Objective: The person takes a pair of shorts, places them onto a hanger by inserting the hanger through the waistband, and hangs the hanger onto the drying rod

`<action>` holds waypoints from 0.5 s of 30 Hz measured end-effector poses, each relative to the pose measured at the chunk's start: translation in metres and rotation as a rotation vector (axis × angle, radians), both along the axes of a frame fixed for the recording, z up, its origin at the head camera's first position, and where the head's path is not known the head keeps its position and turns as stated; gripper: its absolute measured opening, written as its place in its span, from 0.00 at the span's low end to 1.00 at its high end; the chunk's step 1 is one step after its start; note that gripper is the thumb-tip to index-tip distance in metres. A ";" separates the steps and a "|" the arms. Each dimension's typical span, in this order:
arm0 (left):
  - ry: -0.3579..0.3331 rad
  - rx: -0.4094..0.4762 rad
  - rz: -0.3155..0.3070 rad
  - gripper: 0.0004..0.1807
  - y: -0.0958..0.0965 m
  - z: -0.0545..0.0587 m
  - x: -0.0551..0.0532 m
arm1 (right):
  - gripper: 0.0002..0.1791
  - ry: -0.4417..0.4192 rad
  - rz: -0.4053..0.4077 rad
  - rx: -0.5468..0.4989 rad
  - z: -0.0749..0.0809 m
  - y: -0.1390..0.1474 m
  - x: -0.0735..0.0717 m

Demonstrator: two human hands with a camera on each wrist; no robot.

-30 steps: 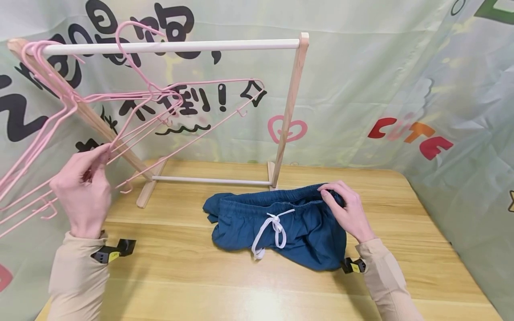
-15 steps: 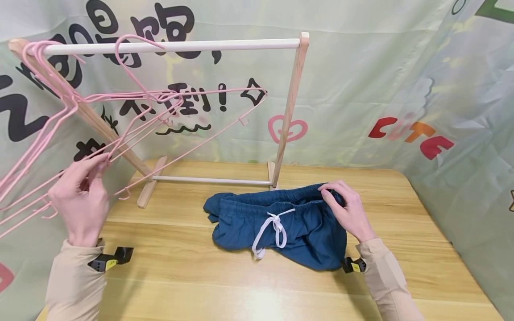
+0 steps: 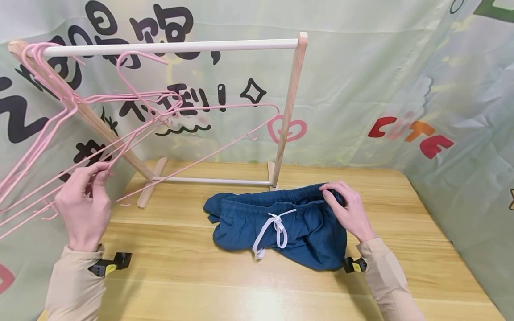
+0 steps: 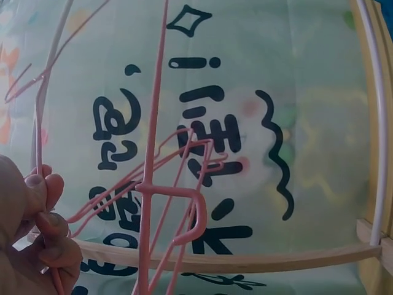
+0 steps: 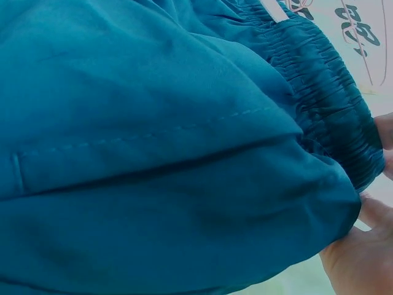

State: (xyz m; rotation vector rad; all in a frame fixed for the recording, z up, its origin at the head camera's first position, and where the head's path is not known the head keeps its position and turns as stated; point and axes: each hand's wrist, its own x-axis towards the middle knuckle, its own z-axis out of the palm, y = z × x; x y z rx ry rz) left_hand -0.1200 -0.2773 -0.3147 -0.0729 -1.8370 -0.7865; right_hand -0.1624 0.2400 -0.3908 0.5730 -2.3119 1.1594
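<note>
My left hand (image 3: 83, 205) pinches one arm of a pink hanger (image 3: 225, 106) between thumb and fingertips. The hanger's hook sits just below the rack's top bar in the head view, and its far end reaches right, above the table. In the left wrist view, the hanger's bottom bar (image 4: 146, 153) with a small side hook crosses in front of the backdrop. Dark blue shorts (image 3: 241, 229) lie bunched on the table, a white drawstring (image 3: 279, 229) tied in front. At their right end my right hand (image 3: 350, 211) grips the elastic waistband (image 5: 331, 104), some fingers hidden inside it.
A wooden rack with a white top bar (image 3: 225, 46) stands behind the shorts on the wooden table (image 3: 192, 285). Several more pink hangers (image 3: 60, 109) hang at its left end, close by my left hand. A printed cloth backdrop (image 3: 353, 80) encloses the table.
My left hand has lowered the hanger, its hook dropping from above the top bar to below it, and the far end has shifted right. The right hand and shorts stay nearly still.
</note>
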 end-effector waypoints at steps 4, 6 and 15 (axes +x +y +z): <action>-0.006 -0.024 0.004 0.09 -0.002 -0.004 -0.001 | 0.12 0.003 -0.003 -0.006 0.000 0.000 0.000; -0.004 -0.028 -0.006 0.09 -0.003 -0.005 -0.002 | 0.12 0.008 -0.005 -0.009 0.000 0.000 0.000; 0.010 -0.042 -0.035 0.09 -0.008 -0.013 -0.006 | 0.12 0.017 -0.008 -0.022 0.001 -0.001 0.000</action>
